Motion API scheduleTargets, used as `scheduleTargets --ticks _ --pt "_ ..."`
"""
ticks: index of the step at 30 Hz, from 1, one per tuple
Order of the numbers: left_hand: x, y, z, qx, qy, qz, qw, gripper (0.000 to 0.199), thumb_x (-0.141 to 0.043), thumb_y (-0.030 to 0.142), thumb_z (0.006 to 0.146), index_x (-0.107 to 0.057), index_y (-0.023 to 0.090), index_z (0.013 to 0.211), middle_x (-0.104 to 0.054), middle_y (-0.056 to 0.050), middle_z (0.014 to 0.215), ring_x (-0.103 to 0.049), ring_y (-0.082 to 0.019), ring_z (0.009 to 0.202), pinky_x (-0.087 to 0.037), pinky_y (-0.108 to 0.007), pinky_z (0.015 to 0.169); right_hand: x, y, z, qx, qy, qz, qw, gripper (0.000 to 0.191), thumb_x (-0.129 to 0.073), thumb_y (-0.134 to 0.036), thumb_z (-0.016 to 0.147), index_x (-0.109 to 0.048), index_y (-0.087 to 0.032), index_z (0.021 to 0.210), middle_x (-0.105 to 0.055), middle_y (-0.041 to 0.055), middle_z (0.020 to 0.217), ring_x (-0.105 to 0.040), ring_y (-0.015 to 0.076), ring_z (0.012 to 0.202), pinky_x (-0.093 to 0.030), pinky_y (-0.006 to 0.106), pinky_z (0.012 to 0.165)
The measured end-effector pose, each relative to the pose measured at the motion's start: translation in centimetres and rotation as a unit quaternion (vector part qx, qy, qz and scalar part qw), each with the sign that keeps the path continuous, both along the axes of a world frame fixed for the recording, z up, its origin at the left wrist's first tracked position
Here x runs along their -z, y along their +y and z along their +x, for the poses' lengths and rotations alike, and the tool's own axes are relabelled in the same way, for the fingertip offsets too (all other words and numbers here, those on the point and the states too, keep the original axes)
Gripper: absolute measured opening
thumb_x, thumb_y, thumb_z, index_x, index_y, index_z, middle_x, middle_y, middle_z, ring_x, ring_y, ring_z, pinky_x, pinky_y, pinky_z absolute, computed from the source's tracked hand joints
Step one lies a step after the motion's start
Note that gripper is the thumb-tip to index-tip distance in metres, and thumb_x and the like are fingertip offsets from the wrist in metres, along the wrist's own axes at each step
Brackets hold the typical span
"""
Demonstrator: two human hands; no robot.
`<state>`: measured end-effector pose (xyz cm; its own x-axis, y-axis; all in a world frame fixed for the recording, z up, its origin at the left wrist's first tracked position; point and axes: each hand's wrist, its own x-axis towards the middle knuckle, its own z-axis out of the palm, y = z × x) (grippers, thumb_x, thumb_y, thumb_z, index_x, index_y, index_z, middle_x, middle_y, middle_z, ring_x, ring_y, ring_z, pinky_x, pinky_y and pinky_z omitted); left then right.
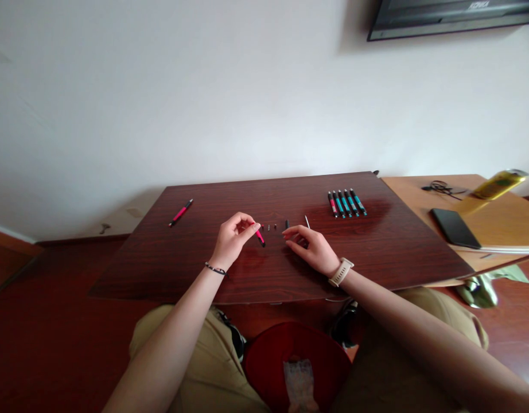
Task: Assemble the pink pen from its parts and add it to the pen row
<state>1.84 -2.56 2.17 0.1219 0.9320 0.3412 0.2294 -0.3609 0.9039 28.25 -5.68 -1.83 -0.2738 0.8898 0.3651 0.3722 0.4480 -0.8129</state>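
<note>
My left hand (235, 238) pinches a pink pen barrel (259, 235) with a black end, which slants down to the right over the dark table. My right hand (310, 245) is held low over the tabletop, its thumb and fingers apart with nothing seen between them. Just beyond its fingertips lies a short black pen part (287, 223), and a thin white refill (307, 222) is close by. Between the hands are a few tiny pen parts, among them a small silvery piece (268, 228) and a dark piece (275, 226).
On the brown table (161, 275), a pink pen (181, 213) lies at the left. At the right another pink pen (333, 204) is in a row with several teal pens (347, 203). A wooden side table (406, 192) holds a black flat object (454, 228), a cable (442, 187) and a yellow can (499, 184).
</note>
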Motion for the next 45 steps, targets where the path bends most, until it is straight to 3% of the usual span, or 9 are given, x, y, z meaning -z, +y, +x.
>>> scheduleTargets --ticks 4,13,17,25,28,35,45 --pt "0.2 0.1 -0.1 -0.003 -0.002 -0.007 1.0 0.029 -0.083 0.046 0.087 -0.073 0.019 0.09 -0.069 -0.002 0.083 -0.059 -0.015 0.073 -0.045 -0.027 0.067 0.0 0.0 0.0 0.0 0.0 0.0 1.0 0.023 -0.068 -0.028 0.099 -0.072 -0.026 0.121 -0.079 0.0037 0.112 -0.073 0.0178 0.086 -0.056 0.031 0.076" --pt "0.6 0.6 -0.1 0.007 -0.143 -0.078 0.987 0.031 -0.085 0.047 0.083 -0.079 0.019 0.092 -0.069 -0.004 0.08 -0.048 -0.011 0.062 -0.035 -0.027 0.055 -0.3 -0.1 0.0 0.001 -0.005 0.001 1.0 0.021 -0.066 -0.029 0.1 -0.072 -0.026 0.12 -0.08 0.0044 0.11 -0.074 0.0192 0.088 -0.058 0.033 0.079" --pt "0.6 0.6 0.0 0.018 -0.154 -0.095 0.983 0.031 -0.085 0.048 0.082 -0.078 0.019 0.09 -0.068 -0.003 0.08 -0.049 -0.011 0.062 -0.037 -0.027 0.056 -0.3 -0.1 0.0 -0.001 -0.002 0.0 1.0 0.02 -0.066 -0.028 0.1 -0.073 -0.026 0.119 -0.08 0.004 0.109 -0.075 0.019 0.088 -0.058 0.032 0.079" --pt "0.9 0.7 0.1 -0.024 -0.135 -0.065 0.989 0.032 -0.086 0.047 0.083 -0.073 0.018 0.086 -0.064 -0.001 0.074 -0.049 -0.011 0.062 -0.037 -0.026 0.056 -0.4 -0.2 0.0 -0.001 -0.006 0.002 1.0 0.019 -0.065 -0.026 0.1 -0.073 -0.025 0.118 -0.08 0.0037 0.109 -0.074 0.0184 0.088 -0.057 0.032 0.079" --pt "0.6 0.6 -0.1 -0.026 -0.083 -0.049 0.995 0.031 -0.086 0.047 0.083 -0.075 0.018 0.088 -0.069 -0.002 0.077 -0.055 -0.013 0.065 -0.04 -0.027 0.059 -0.4 -0.1 0.0 -0.002 -0.007 0.002 1.0 0.019 -0.065 -0.028 0.101 -0.073 -0.025 0.118 -0.08 0.0042 0.108 -0.075 0.0191 0.089 -0.058 0.033 0.08" --pt "0.4 0.1 0.2 -0.009 0.062 0.014 0.998 0.029 -0.08 0.048 0.089 -0.077 0.019 0.089 -0.074 -0.004 0.083 -0.061 -0.017 0.074 -0.047 -0.03 0.07 -0.4 -0.1 0.0 -0.003 -0.004 0.001 1.0 0.019 -0.064 -0.029 0.101 -0.073 -0.026 0.118 -0.08 0.0043 0.109 -0.075 0.0195 0.089 -0.058 0.033 0.08" --pt "1.4 0.5 0.1 0.014 0.088 0.019 0.996 0.026 -0.074 0.047 0.094 -0.076 0.021 0.097 -0.076 -0.005 0.091 -0.067 -0.02 0.082 -0.049 -0.031 0.075 -0.4 -0.1 -0.1 -0.005 -0.005 0.005 1.0 0.018 -0.064 -0.028 0.102 -0.074 -0.026 0.117 -0.08 0.0042 0.109 -0.075 0.019 0.089 -0.058 0.032 0.079"
